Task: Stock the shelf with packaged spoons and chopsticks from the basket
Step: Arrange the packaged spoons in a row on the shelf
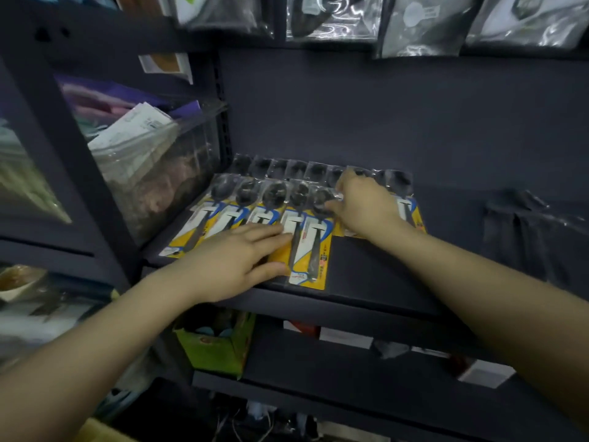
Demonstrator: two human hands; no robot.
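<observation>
Several packaged spoons (310, 240) on yellow, blue and white cards lie in two overlapping rows on the dark shelf (376, 275), bowls toward the back wall. My left hand (236, 260) rests flat with spread fingers on the lower ends of the front-row packs near the shelf's front edge. My right hand (363, 205) lies further back on the right part of the rows, its fingertips touching the plastic around a spoon bowl (318, 199). Neither hand lifts a pack. The basket is not in view.
A clear plastic bin (153, 164) of bagged goods stands left of the shelf upright (223, 122). Bagged items (331, 17) hang above. Dark packs (526, 231) lie at the shelf's right. A green box (216, 342) and white boxes (484, 373) sit on the shelf below.
</observation>
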